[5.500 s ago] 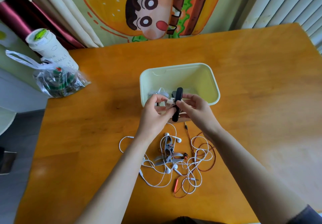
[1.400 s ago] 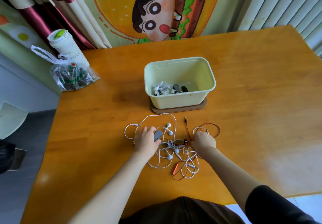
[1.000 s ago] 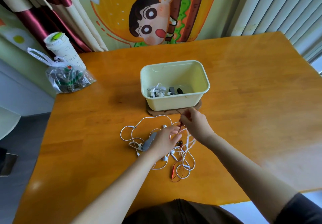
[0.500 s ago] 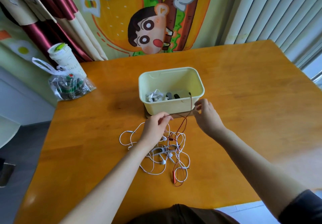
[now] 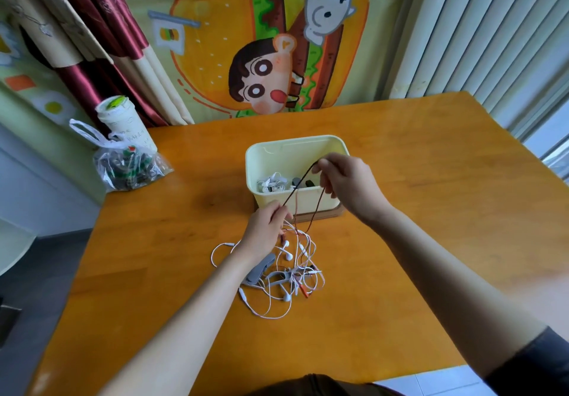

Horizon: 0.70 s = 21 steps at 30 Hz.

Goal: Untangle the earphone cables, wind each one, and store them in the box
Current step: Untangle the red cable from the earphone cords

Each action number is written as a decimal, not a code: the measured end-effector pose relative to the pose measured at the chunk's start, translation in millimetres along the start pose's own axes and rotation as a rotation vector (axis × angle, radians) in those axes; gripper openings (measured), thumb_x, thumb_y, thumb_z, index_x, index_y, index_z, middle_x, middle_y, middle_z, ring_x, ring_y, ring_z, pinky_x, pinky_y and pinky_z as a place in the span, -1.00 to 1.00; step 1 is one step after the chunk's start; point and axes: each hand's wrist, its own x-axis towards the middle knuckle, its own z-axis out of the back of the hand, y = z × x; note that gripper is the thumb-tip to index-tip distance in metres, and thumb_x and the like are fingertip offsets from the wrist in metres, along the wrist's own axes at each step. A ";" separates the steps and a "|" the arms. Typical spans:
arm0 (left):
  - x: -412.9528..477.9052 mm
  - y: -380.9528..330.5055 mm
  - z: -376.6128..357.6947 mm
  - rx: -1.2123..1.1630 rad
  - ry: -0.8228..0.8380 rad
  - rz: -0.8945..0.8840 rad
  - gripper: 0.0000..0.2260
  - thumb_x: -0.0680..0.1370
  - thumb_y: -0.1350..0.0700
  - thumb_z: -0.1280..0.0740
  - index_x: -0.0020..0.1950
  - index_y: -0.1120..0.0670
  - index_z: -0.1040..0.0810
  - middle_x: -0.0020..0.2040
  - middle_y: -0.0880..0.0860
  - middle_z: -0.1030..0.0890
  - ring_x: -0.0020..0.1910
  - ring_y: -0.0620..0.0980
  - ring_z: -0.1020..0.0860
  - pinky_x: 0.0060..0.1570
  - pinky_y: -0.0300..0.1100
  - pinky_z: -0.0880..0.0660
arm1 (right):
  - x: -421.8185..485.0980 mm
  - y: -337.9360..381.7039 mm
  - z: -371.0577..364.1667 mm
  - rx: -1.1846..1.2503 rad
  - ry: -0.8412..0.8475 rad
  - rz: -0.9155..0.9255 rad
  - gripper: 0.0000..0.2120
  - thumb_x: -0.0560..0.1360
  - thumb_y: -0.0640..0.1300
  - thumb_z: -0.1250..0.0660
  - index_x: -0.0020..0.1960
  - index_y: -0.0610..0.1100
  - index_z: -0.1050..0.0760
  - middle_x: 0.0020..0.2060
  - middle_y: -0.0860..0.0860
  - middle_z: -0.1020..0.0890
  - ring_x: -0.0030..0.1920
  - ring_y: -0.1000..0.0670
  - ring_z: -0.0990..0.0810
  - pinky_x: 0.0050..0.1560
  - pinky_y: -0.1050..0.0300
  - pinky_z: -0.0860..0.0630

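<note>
A pale yellow box (image 5: 335, 146) stands mid-table on a brown base, with wound white earphones (image 5: 272, 182) and dark pieces inside. In front of it lies a tangle of white earphone cables (image 5: 288, 272) with a grey strap. A dark red cable (image 5: 300, 183) runs taut out of the tangle. My right hand (image 5: 348, 180) pinches its top loop in front of the box, raised. My left hand (image 5: 266, 231) pinches the same cable lower down, just above the tangle.
A clear plastic bag (image 5: 129, 166) and a white cup with a green lid (image 5: 118, 118) sit at the table's back left corner. The orange wooden table (image 5: 431, 211) ends close to my body. A curtain and blinds hang behind.
My right hand has lifted the dark red cable higher, up in front of the box. My left hand moved up along it. The camera tilted upward.
</note>
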 end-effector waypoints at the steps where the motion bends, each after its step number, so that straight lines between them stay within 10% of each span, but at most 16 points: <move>1: -1.4 4.4 0.2 0.016 0.018 0.019 -0.74 0.65 0.19 -0.12 -0.21 0.05 -0.46 -0.35 -0.01 -0.41 -0.31 -0.06 -0.41 -0.28 -0.33 -0.39 | 2.9 2.4 3.1 0.020 -0.046 -0.008 -0.72 0.61 -0.23 -0.13 -0.22 -0.09 -0.49 -0.45 0.04 -0.49 -0.49 0.13 -0.42 -0.43 0.26 -0.39; 9: -5.5 16.7 15.7 0.128 -0.004 0.016 -0.75 0.65 0.18 -0.14 -0.16 0.08 -0.54 -0.32 0.03 -0.57 -0.28 -0.12 -0.52 -0.24 -0.47 -0.39 | 11.7 -17.8 29.1 -0.069 -0.377 -0.165 -0.74 0.61 -0.16 -0.12 -0.02 -0.20 -0.58 -0.33 0.04 -0.57 -0.34 0.08 -0.52 -0.25 0.13 -0.44; 14: -5.0 -29.1 24.2 0.030 -0.125 -0.206 -0.79 0.64 0.19 -0.18 -0.10 0.05 -0.57 -0.38 0.07 -0.48 -0.40 -0.17 -0.43 -0.33 -0.37 -0.38 | -4.7 -30.6 18.0 -0.548 -0.076 -0.258 -0.55 0.54 -0.24 -0.22 0.42 -0.14 -0.29 0.30 -0.15 -0.40 0.12 -0.24 -0.52 0.09 -0.08 -0.43; 17: -4.9 -53.1 23.7 0.076 -0.110 -0.289 -0.80 0.63 0.15 -0.21 -0.11 0.00 -0.58 -0.35 0.24 -0.50 -0.38 0.05 -0.41 -0.37 -0.13 -0.34 | -18.1 -14.3 -5.4 -0.333 -0.014 0.062 -0.52 0.48 -0.33 -0.30 0.38 -0.15 -0.34 0.24 -0.06 -0.44 -0.08 -0.02 -0.59 0.02 0.09 -0.50; 21: -4.6 -59.4 23.7 0.105 -0.054 -0.300 -0.82 0.63 0.15 -0.21 -0.06 0.11 -0.59 -0.37 -0.16 -0.52 -0.36 -0.24 -0.47 -0.31 -0.35 -0.38 | -22.9 1.6 -25.1 -0.178 0.162 0.207 -0.67 0.49 -0.27 -0.34 0.25 -0.17 -0.45 -0.08 0.08 -0.52 -0.24 0.16 -0.53 -0.18 0.38 -0.45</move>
